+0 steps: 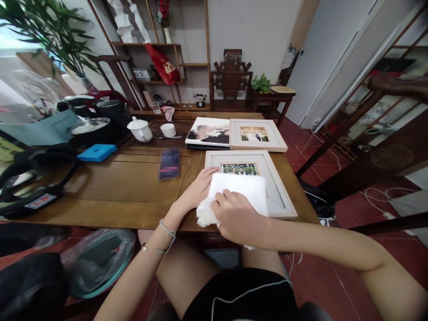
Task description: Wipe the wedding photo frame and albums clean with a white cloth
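Note:
A picture frame [284, 200] with a pale wooden rim and a small photo lies flat near the table's front edge. My left hand [199, 188] holds its left side, fingers laid over the rim and the thumb hidden. Bunched in my right hand [239, 218] is a white cloth [245, 185], closed between bent fingers. The cloth spreads over the lower part of the frame and covers the photo's bottom. Behind it lie a second framed photo [277, 138] and a photo album [214, 139] with a partly blurred cover.
A dark patterned object [169, 164] lies left of my hands. Further left are a white lidded cup [139, 129], a small white bowl [168, 130], a blue box [96, 153] and a black headset [36, 183]. A lined bin [100, 263] stands below the table edge.

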Motion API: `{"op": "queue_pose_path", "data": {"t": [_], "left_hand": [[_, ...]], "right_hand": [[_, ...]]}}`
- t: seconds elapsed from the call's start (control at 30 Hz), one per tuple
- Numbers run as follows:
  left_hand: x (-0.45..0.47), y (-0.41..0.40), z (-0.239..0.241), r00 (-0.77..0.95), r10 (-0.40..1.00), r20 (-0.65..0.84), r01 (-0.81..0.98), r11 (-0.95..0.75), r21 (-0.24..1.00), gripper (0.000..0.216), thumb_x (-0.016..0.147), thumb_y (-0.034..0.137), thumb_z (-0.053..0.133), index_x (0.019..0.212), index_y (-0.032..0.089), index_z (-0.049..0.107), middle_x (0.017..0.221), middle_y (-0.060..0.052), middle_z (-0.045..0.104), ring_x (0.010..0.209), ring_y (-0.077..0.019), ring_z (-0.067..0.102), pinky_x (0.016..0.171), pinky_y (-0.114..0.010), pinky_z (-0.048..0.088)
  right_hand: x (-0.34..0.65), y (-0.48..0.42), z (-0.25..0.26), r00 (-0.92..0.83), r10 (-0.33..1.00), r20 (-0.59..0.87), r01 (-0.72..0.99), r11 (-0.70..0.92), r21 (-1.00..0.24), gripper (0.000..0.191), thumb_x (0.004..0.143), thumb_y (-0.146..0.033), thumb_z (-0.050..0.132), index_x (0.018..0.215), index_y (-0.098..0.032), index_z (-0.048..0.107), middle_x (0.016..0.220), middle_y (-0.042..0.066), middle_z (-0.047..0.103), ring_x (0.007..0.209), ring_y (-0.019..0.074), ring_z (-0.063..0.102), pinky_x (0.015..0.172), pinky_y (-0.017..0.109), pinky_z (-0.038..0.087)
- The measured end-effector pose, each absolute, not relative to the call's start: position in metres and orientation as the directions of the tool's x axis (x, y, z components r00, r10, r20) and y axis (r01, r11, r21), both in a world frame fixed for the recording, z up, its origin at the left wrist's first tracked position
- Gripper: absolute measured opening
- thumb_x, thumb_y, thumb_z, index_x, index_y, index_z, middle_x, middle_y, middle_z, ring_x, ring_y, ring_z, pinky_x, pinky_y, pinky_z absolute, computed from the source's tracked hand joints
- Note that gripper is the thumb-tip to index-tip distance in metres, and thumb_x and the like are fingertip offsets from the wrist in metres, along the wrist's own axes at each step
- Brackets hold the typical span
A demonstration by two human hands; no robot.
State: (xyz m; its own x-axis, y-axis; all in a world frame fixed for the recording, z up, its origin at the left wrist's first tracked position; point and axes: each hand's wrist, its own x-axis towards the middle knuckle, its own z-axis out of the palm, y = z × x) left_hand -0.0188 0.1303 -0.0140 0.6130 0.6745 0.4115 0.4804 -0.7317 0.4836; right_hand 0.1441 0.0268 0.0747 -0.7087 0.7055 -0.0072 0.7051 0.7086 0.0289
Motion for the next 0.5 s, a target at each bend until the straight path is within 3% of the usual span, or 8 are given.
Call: {"op": "queue_pose_path", "data": {"t": [0.13, 0.3, 0.43, 0.5], "left_hand": [[-0.018, 0.129, -0.014, 0.611, 0.684, 0.399, 0.498, -0.724, 0.478, 0.043, 0.093, 0.018, 0.033, 0.134, 0.016, 0.046, 0.142, -0.012, 0.043, 0.135, -0.0243, 0.032, 0.114, -0.050, 0.027], [-0.018, 0.128, -0.013, 0.611, 0.689, 0.391, 0.501, -0.718, 0.482, 0.046, 0.091, 0.014, 0.031, 0.135, 0.013, 0.044, 0.142, -0.013, 0.043, 0.135, -0.0244, 0.033, 0.115, -0.050, 0.026], [-0.017, 0.128, -0.013, 0.608, 0.695, 0.385, 0.498, -0.711, 0.497, 0.048, 0.089, 0.013, 0.032, 0.136, 0.013, 0.043, 0.142, -0.013, 0.044, 0.135, -0.0250, 0.033, 0.114, -0.051, 0.027], [-0.017, 0.128, -0.012, 0.610, 0.696, 0.380, 0.497, -0.709, 0.501, 0.049, 0.089, 0.012, 0.033, 0.136, 0.012, 0.043, 0.142, -0.013, 0.043, 0.135, -0.0253, 0.033, 0.114, -0.050, 0.027]], "right_hand": [[0.147, 0.020, 0.064, -0.721, 0.692, 0.041, 0.692, 0.714, 0.107, 0.016, 0.075, -0.014, 0.052, 0.089, -0.011, 0.059, 0.088, 0.014, 0.058, 0.083, 0.0266, 0.052, 0.063, 0.035, 0.040], [0.172, 0.057, 0.055, -0.599, 0.801, -0.021, 0.786, 0.592, 0.179, 0.020, 0.076, -0.009, 0.050, 0.093, -0.011, 0.061, 0.097, 0.016, 0.061, 0.089, 0.0264, 0.052, 0.068, 0.034, 0.039], [0.204, 0.096, 0.056, -0.571, 0.820, 0.040, 0.801, 0.545, 0.249, 0.032, 0.072, -0.002, 0.048, 0.101, -0.013, 0.060, 0.103, 0.015, 0.061, 0.098, 0.0281, 0.049, 0.076, 0.037, 0.037], [0.214, 0.111, 0.061, -0.599, 0.799, 0.060, 0.787, 0.573, 0.227, 0.038, 0.070, 0.000, 0.048, 0.104, -0.013, 0.059, 0.107, 0.015, 0.060, 0.104, 0.0282, 0.047, 0.081, 0.037, 0.036]]}}
